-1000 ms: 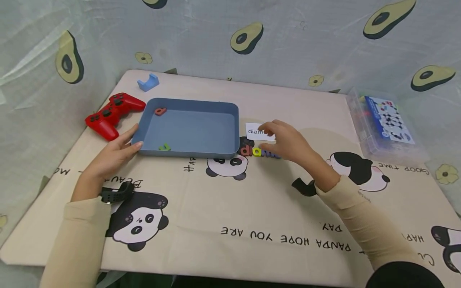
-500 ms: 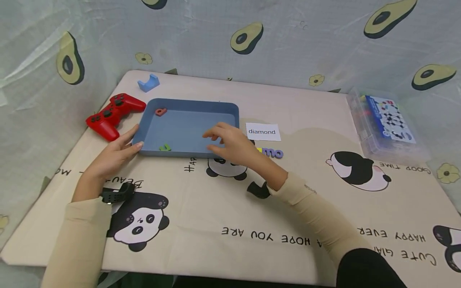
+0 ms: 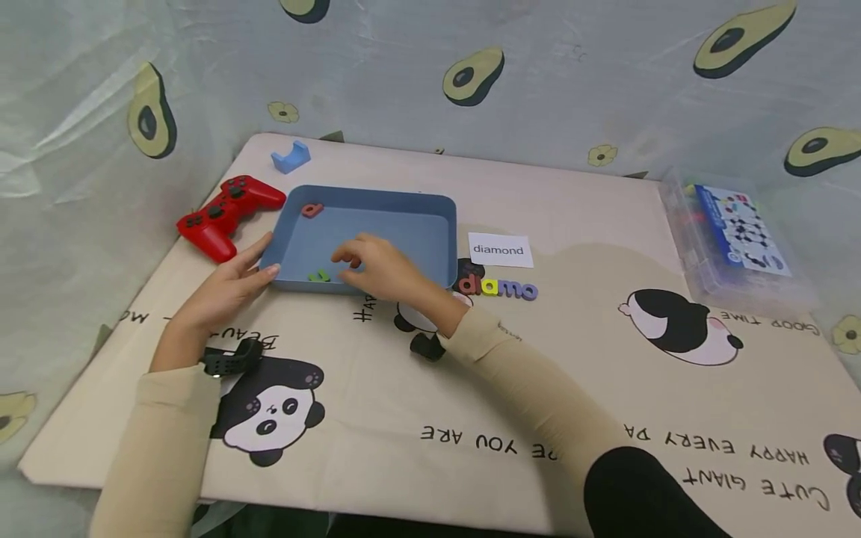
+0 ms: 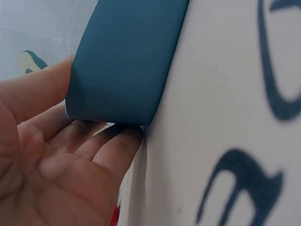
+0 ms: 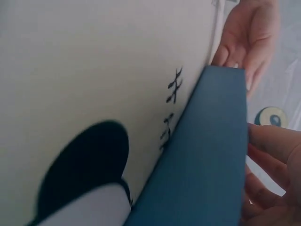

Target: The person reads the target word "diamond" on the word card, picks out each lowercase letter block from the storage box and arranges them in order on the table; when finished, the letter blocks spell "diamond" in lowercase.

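Observation:
My left hand (image 3: 225, 295) holds the left near corner of a shallow blue tray (image 3: 430, 217), thumb at the rim and fingers along the side; the left wrist view shows this close up. Over the tray, my right hand (image 3: 383, 269) has loosely bent fingers with nothing visible between them. Just left of its fingertips lies a green letter (image 3: 319, 276) inside the tray. A red letter (image 3: 312, 211) sits in the tray's far left corner. To the right of the tray, red, yellow and purple letters (image 3: 509, 288) spell "diamo" below a white card (image 3: 501, 250) printed "diamond".
A red game controller (image 3: 229, 217) lies against the tray's left side. Behind it is a small blue stand (image 3: 291, 157). At the right rear stands a clear plastic box (image 3: 713, 276) with a blue and white leaflet (image 3: 743, 230) on it. A panda-print cloth covers the table.
My right hand has moved left from beside the card to above the tray, near the green letter. The card and letter row are uncovered. My left hand keeps its hold on the tray.

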Demonstrator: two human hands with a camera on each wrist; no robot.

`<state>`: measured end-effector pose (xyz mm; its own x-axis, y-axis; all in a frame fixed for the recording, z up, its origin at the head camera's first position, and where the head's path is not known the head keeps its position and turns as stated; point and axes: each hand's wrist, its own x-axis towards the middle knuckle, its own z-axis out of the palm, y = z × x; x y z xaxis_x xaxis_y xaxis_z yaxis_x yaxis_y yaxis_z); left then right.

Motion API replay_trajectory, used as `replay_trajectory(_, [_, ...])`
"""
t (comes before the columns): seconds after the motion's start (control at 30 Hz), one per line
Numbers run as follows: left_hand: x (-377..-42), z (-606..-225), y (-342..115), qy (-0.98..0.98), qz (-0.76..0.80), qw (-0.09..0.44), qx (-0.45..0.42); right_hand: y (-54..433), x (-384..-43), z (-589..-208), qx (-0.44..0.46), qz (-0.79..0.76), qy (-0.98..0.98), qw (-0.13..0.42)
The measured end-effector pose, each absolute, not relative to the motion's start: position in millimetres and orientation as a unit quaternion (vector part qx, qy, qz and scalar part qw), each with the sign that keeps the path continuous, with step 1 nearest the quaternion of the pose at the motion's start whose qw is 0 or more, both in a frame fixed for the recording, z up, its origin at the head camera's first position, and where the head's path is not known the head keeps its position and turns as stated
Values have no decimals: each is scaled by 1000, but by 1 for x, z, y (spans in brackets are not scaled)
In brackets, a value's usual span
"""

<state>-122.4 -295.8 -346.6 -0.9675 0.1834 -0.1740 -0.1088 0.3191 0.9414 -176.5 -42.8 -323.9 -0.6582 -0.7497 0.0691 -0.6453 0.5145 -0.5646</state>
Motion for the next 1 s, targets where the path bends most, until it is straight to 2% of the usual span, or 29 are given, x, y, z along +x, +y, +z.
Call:
replay_trajectory(0.23, [-124,-344,-293,809,575,121,23,-59,-189,-329,-404,-291,859,122])
replay_trajectory(0.73, [-121,-343,-293,809,574,123,16,-77,-209,-339,-445,-313,805,237])
replay_trajectory(1.0, [-118,-341,-292,801,584,126,15,-82,-211,-339,-449,-284,810,250])
